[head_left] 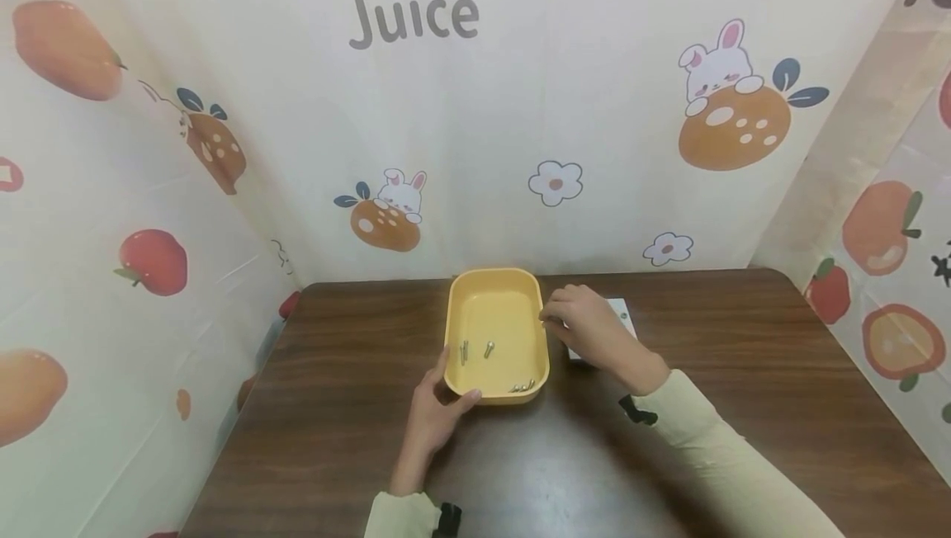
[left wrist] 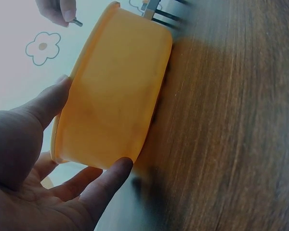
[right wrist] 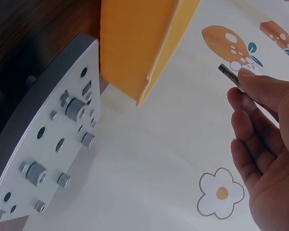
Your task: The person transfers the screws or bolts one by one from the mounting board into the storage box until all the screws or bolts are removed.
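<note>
A yellow tray (head_left: 498,282) with rounded corners stands on the table, and several screws (head_left: 489,349) lie on its floor. My left hand (head_left: 434,414) holds its near left corner; in the left wrist view the thumb lies at the rim and the other fingers touch the near end wall (left wrist: 106,96). My right hand (head_left: 583,323) is raised by the tray's right rim. Between thumb and forefinger it pinches a small threaded screw (right wrist: 229,74), its free end showing. Right of the tray is a pale plate (right wrist: 53,139) with holes and several bolts in it, partly hidden by the right hand in the head view.
The brown wooden table (head_left: 357,340) extends to both sides. Behind it and along the sides hangs a pale curtain (head_left: 483,125) printed with fruit, rabbits and flowers. Bolt shanks (left wrist: 166,21) jut out under the plate.
</note>
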The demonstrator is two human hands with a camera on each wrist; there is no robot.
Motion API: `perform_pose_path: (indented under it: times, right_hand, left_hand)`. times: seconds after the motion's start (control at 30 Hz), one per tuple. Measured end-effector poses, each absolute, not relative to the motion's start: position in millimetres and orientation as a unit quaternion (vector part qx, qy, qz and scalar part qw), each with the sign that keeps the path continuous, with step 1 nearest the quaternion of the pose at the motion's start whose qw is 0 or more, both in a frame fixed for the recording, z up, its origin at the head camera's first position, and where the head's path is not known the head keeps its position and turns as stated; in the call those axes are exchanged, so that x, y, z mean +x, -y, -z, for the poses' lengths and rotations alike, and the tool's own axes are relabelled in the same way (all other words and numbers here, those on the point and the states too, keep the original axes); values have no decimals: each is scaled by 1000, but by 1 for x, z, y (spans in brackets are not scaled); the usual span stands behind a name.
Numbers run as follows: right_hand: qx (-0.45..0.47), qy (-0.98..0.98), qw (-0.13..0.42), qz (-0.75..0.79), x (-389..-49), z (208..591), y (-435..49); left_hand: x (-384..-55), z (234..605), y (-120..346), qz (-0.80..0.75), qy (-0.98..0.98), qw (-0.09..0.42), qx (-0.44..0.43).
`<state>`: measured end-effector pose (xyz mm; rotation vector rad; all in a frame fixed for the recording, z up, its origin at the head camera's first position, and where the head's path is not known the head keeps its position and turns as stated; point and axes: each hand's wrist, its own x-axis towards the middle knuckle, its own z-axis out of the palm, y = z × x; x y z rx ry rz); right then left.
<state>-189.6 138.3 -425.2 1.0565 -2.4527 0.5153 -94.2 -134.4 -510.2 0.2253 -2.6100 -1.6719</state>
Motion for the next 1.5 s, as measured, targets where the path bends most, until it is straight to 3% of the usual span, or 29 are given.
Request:
perform_pose_path:
  times: [1.5]
  right_hand:
    - [389,898,135,-155,-192,418,-86]
  left_hand:
    - [-93,508,134,539,838,11,78]
